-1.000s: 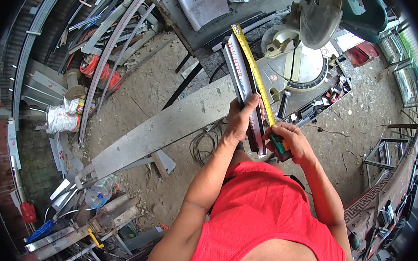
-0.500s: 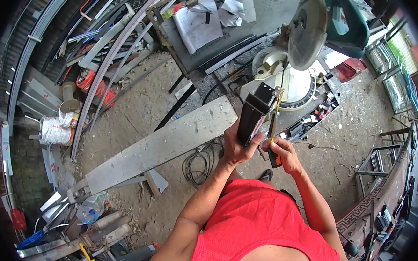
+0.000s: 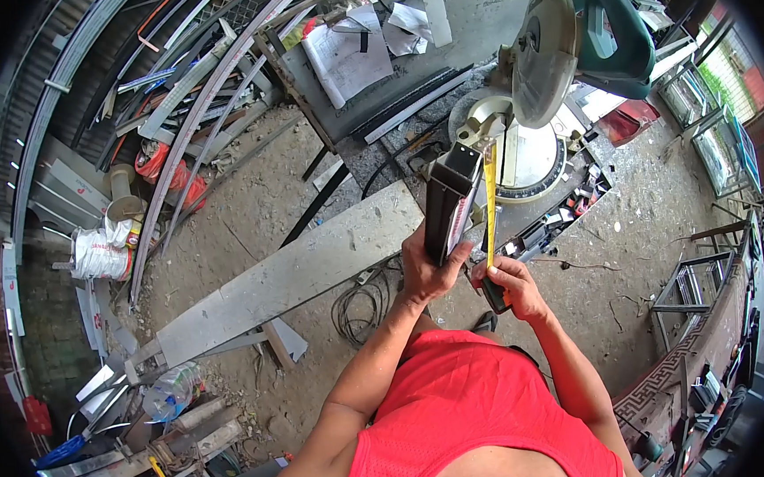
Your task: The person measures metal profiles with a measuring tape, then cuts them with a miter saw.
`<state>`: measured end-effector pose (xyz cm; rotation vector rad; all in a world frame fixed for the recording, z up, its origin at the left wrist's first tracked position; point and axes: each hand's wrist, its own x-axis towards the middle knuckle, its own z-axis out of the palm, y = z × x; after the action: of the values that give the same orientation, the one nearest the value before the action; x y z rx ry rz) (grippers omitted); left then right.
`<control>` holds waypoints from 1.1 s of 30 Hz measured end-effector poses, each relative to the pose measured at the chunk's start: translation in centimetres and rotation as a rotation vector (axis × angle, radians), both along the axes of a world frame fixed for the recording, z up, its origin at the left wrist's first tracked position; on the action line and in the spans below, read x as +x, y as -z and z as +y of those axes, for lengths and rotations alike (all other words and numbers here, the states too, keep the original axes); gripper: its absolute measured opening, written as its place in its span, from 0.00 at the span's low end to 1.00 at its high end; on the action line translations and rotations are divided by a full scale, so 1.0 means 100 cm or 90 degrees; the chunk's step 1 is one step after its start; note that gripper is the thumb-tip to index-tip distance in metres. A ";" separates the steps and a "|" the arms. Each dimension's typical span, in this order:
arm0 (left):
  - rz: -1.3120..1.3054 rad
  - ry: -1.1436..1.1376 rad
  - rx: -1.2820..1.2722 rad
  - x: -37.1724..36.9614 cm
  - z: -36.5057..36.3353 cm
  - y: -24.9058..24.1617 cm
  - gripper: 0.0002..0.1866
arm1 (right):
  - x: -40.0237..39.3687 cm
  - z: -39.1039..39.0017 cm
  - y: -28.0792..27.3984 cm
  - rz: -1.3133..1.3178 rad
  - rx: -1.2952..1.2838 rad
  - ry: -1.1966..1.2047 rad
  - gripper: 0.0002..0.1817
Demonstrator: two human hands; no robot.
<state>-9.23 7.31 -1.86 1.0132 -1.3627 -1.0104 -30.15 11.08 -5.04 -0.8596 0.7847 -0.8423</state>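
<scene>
My left hand (image 3: 433,269) is wrapped round a dark metal profile (image 3: 448,189), its open hollow end tilted up and away from me. A pale printed strip runs along the profile's right side. In my right hand (image 3: 514,284) is a tape measure (image 3: 496,296), its case mostly covered by my fingers. The yellow tape blade (image 3: 491,204) is drawn out, running just to the right of the profile and roughly alongside it. Beyond both hands stands a miter saw (image 3: 540,59) with a green handle and a round turntable.
A long grey board (image 3: 286,258) reaches from the saw toward the left. Coiled cable (image 3: 358,311) lies on the dirt floor. Papers (image 3: 347,59) rest on the bench behind. Offcuts fill a tray (image 3: 566,217) by the saw. Metal frames (image 3: 694,292) stand at right.
The yellow tape blade has turned its broad face toward me and stands more upright. The profile has swung slightly left and also stands more upright. Both hands keep their hold.
</scene>
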 end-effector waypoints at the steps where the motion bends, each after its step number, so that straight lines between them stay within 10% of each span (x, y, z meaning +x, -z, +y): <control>1: -0.001 -0.011 -0.006 -0.001 0.000 0.000 0.22 | 0.000 0.001 0.000 -0.012 0.016 0.002 0.12; 33: 0.183 -0.080 0.103 -0.012 -0.007 -0.003 0.17 | 0.006 0.002 -0.030 0.031 0.101 -0.055 0.18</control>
<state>-10.42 6.65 -1.53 1.0150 -0.9824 -1.1369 -29.56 11.32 -2.03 -0.7689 0.8401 -0.6758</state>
